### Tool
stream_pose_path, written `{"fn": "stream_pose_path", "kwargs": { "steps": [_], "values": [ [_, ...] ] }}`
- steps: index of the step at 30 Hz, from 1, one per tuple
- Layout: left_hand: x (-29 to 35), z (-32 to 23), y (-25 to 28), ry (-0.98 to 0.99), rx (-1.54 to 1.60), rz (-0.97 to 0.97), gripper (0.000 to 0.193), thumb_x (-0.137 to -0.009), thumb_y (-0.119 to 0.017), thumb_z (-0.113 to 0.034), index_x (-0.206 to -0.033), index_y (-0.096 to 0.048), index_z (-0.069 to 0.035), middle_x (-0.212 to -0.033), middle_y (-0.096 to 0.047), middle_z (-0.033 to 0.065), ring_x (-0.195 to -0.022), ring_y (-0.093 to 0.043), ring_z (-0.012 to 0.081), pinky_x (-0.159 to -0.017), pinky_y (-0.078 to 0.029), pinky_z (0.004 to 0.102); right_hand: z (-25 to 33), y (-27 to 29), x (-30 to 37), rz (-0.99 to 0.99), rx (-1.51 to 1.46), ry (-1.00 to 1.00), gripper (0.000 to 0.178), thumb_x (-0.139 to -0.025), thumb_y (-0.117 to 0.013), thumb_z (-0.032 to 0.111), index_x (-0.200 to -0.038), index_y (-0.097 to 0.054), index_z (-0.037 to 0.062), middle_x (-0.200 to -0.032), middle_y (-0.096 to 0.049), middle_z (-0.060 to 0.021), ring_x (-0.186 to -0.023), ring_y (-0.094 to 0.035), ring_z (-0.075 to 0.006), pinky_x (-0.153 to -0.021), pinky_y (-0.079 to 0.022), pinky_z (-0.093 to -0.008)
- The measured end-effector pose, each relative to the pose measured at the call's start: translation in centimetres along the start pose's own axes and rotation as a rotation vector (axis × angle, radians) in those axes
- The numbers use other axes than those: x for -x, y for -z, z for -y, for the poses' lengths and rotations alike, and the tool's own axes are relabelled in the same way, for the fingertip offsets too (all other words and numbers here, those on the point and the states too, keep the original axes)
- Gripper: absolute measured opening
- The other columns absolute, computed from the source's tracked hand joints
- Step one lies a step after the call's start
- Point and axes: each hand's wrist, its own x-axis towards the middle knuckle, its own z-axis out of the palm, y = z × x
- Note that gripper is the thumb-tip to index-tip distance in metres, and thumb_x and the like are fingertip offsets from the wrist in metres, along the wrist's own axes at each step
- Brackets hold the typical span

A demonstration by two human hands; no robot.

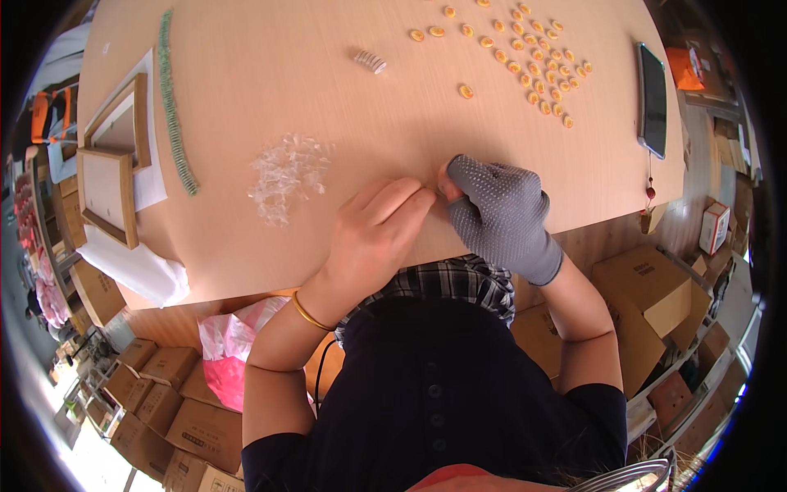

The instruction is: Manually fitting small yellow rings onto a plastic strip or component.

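Observation:
My left hand, bare with a gold bangle on the wrist, is closed in a pinch near the front edge of the table. Close against it is my right hand, in a grey dotted glove with a bare fingertip showing, its fingers curled together. Whatever lies between the fingertips is hidden or too small to make out. Left of my hands is a loose pile of small clear plastic pieces. Beyond them, several small yellow-orange oval pieces are scattered at the far right, one oval lying apart.
A small ribbed roll lies on the wooden table. A long green ribbed strip runs down the left, beside wooden frames and white sheets. A phone lies by the right edge. Cardboard boxes stand below.

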Motion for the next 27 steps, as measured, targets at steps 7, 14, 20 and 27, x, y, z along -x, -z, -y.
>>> {"fn": "stream_pose_path", "kwargs": {
  "steps": [7,14,20,27],
  "values": [
    [-0.1,0.2,-0.2,-0.043,-0.032,-0.016,0.028,-0.071,-0.073,0.005,-0.098,-0.069,-0.002,-0.098,-0.065,0.0066,-0.084,-0.068,0.0241,-0.071,-0.057,0.0352,-0.1,-0.6,0.1,-0.028,0.060,-0.017,0.007,-0.091,-0.069,0.002,-0.093,-0.064,0.0055,-0.076,-0.065,-0.0129,-0.068,-0.067,-0.0359,-0.061,-0.054,-0.0399],
    [-0.1,0.2,-0.2,-0.042,-0.032,-0.019,0.027,-0.072,-0.073,0.006,-0.097,-0.069,-0.002,-0.097,-0.064,0.0064,-0.083,-0.067,0.0235,-0.070,-0.057,0.0350,-0.1,-0.5,0.2,-0.039,-0.013,-0.011,0.007,-0.091,-0.069,0.002,-0.093,-0.063,0.0055,-0.077,-0.064,-0.0130,-0.068,-0.067,-0.0365,-0.061,-0.054,-0.0400],
    [0.0,0.2,-0.3,-0.035,-0.029,-0.015,0.027,-0.071,-0.073,0.005,-0.097,-0.069,-0.002,-0.096,-0.064,0.0064,-0.083,-0.067,0.0238,-0.070,-0.057,0.0354,0.0,-0.4,0.1,-0.002,0.037,-0.004,0.008,-0.090,-0.068,0.002,-0.093,-0.063,0.0057,-0.076,-0.064,-0.0134,-0.068,-0.066,-0.0369,-0.061,-0.054,-0.0402],
    [0.1,0.2,-0.1,-0.050,-0.034,-0.007,0.028,-0.070,-0.073,0.004,-0.097,-0.069,-0.002,-0.096,-0.064,0.0067,-0.083,-0.067,0.0244,-0.069,-0.057,0.0359,0.3,0.6,-0.4,0.085,0.024,-0.008,0.011,-0.085,-0.066,-0.002,-0.090,-0.061,0.0060,-0.075,-0.065,-0.0139,-0.068,-0.067,-0.0375,-0.061,-0.054,-0.0408]
  ]
}}
